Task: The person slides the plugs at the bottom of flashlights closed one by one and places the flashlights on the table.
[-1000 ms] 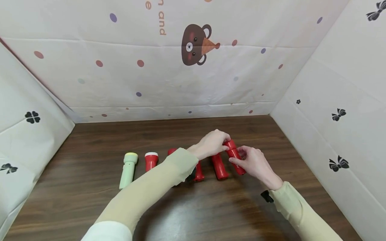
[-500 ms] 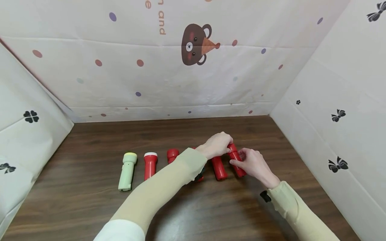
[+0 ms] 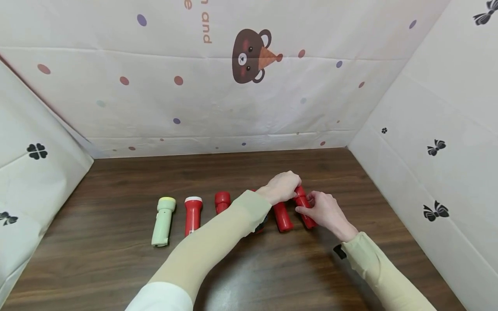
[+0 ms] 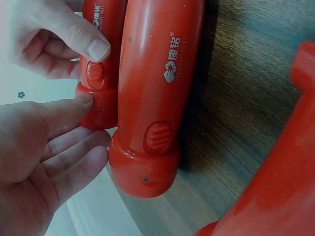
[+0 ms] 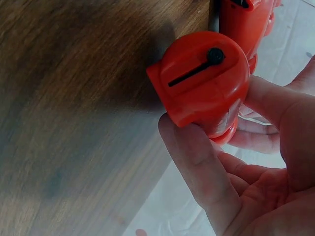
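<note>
Both hands hold a red flashlight [image 3: 304, 207] at the right end of a row on the table. My left hand [image 3: 282, 186] grips its head from the far side; in the left wrist view the thumb lies on the head just below the ribbed switch. My right hand [image 3: 327, 212] pinches the body nearer the tail, thumb on one side and fingers on the other. The right wrist view shows its tail end [image 5: 209, 81] with a black slot. Close beside it lies another red flashlight [image 4: 157, 73], with matching white lettering, its head partly hidden by my left hand in the head view.
Farther left on the brown wooden table [image 3: 116, 207] lie a pale green flashlight [image 3: 162, 224], a red one with a white rim [image 3: 193, 211] and a plain red one [image 3: 222, 201]. My left forearm mostly hides another red one. Patterned white sheets [image 3: 210, 99] enclose the table.
Both hands have shifted the held flashlight slightly toward me. My left arm has moved right, uncovering more of the plain red flashlight and covering more of the one beside it.
</note>
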### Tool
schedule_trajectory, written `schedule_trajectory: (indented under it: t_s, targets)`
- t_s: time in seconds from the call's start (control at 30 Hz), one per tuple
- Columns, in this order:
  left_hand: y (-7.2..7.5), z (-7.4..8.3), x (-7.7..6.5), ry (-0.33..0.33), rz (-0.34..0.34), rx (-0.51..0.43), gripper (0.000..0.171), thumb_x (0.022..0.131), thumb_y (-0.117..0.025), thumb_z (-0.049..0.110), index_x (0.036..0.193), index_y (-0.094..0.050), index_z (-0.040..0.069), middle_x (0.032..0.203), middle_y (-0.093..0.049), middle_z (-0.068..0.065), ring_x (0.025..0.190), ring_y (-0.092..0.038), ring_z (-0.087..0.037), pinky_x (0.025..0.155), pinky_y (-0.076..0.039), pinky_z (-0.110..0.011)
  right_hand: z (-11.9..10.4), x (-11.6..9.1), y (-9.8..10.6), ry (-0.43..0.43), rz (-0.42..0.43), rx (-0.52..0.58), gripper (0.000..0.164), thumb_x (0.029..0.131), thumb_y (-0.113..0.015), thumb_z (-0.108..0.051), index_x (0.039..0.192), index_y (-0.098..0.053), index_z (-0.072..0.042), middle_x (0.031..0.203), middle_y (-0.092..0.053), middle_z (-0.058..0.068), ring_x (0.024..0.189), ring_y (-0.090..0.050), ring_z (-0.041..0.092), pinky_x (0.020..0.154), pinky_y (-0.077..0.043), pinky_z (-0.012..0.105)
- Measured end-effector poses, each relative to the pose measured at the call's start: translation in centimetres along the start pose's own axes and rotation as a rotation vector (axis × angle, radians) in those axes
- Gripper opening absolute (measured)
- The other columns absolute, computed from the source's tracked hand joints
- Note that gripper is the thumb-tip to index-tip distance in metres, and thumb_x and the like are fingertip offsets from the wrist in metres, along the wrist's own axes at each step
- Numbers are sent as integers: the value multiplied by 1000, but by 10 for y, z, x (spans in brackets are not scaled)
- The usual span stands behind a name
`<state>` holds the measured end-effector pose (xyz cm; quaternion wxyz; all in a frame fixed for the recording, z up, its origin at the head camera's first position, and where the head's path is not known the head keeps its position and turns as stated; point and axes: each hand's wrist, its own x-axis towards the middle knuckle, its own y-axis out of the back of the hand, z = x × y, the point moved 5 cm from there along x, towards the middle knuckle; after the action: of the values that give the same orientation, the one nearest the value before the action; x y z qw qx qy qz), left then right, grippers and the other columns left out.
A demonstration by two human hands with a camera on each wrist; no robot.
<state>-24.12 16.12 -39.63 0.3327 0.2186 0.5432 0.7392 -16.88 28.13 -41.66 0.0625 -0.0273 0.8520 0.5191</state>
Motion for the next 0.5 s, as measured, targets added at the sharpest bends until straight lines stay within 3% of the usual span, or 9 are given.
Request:
schedule_trajectory:
  t_s: [0.5]
  targets:
    - [-3,4,5,-22,14,83,4,97,-76,17,95,-75,13,94,-78,0,79,-64,-12,71,-51,-24,1,1,-3,5,28,-18,40,89,-83,-32,104,-68,3,77,-75,8,59,-65,12,55,-52,27]
